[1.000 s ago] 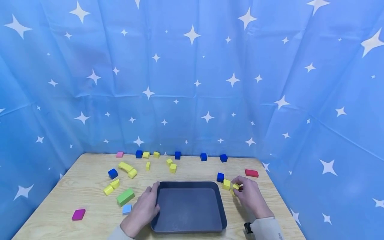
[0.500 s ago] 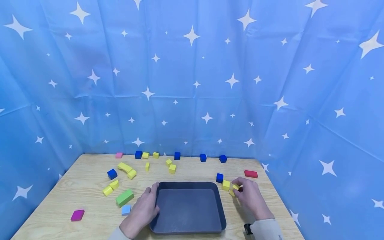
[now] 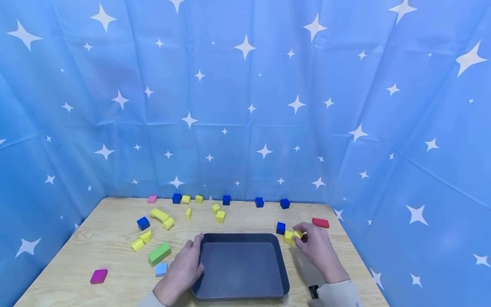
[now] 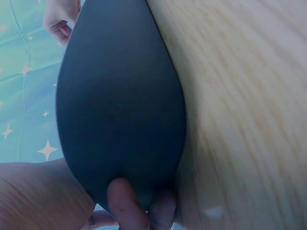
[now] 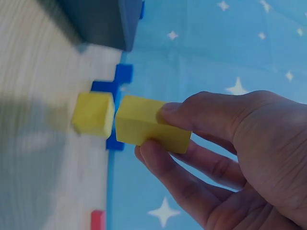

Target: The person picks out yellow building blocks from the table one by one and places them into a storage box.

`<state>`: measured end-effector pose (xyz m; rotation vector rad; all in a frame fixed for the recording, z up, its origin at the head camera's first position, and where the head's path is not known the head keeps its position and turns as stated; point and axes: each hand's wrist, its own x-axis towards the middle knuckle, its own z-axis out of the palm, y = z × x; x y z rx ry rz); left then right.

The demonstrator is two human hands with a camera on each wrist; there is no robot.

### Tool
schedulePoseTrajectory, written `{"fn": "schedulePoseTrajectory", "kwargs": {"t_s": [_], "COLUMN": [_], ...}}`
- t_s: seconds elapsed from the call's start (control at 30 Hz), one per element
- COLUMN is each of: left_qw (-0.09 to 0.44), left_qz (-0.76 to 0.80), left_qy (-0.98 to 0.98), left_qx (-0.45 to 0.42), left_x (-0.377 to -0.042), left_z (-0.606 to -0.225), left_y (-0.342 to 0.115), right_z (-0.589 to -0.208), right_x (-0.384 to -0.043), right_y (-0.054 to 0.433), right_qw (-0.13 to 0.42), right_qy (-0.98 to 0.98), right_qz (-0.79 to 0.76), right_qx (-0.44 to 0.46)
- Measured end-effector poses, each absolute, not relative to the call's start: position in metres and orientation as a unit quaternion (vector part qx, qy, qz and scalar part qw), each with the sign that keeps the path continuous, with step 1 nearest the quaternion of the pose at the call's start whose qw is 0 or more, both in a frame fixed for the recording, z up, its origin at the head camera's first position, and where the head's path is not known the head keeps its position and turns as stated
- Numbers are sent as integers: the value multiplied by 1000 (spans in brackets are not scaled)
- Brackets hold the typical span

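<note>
My right hand (image 3: pixel 319 249) pinches a yellow rectangular block (image 5: pixel 144 120) between thumb and fingertips, raised off the wooden table right of the tray. Close by, a yellow cube-like block (image 5: pixel 91 116) sits on the table, with a blue cube (image 3: pixel 281 228) behind it. A dark grey rectangular tray (image 3: pixel 241 268) lies in front of me with nothing in it. My left hand (image 3: pixel 182 268) grips the tray's left side; in the left wrist view, fingertips (image 4: pixel 125 203) show against its dark wall.
Left of the tray lie a green block (image 3: pixel 159 253), a light blue block (image 3: pixel 161 269), a magenta block (image 3: pixel 99 276) and several yellow pieces. More blue cubes (image 3: pixel 259 202) line the back edge. A red block (image 3: pixel 320 222) is at the right. Starry blue curtains (image 3: pixel 245 106) enclose the table.
My right hand has raised the yellow block from the table and shifted it slightly left, so it overlaps the neighbouring yellow block in the head view. My left hand stays at the tray.
</note>
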<state>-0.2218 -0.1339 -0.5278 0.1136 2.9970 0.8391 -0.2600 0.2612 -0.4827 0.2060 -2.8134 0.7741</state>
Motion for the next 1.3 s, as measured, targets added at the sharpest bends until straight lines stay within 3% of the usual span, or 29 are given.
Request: {"fn": "schedulePoseTrajectory", "kwargs": {"t_s": [0.27, 0.77, 1.3], "left_qw": [17, 38, 44], "left_qz": [265, 269, 265], "left_qy": [964, 962, 963], "left_qx": [27, 22, 19], "left_x": [-222, -228, -229], "left_z": [-527, -526, -529], "left_y": [-137, -130, -131], "right_z": [-472, -482, -484], "right_x": [-253, -255, -259], "right_y": [228, 198, 211], "right_qw": [119, 65, 56], "right_qy": [-944, -936, -946], "right_qz": [290, 273, 291], "right_qx": [105, 212, 134]}}
